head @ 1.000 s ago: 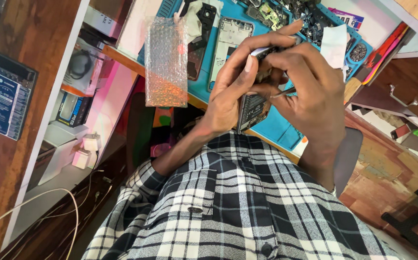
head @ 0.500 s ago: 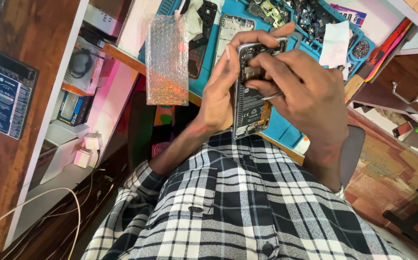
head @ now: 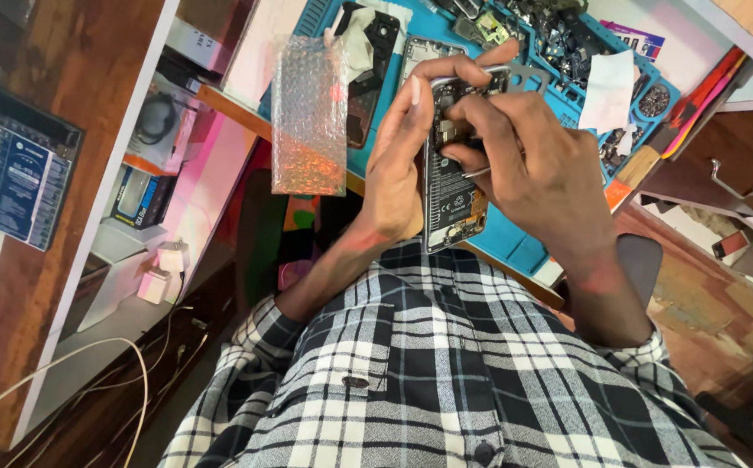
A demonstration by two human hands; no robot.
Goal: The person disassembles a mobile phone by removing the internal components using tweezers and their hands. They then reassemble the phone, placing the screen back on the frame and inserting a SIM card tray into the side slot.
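An opened smartphone (head: 451, 186), back cover off and circuitry exposed, is held upright above the edge of a blue repair mat (head: 515, 243). The left hand (head: 402, 165) wraps its left side, fingers curled over the top. The right hand (head: 532, 165) pinches metal tweezers (head: 477, 172) — tips on the phone's board. A bubble-wrap pouch (head: 309, 117) lies just left — a white paper scrap (head: 610, 91) sits right.

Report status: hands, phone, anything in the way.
Left hand grips opened phone upright by its edge. Right hand pinches tweezers at its internals. Bubble-wrap pouch lies apart on blue mat.
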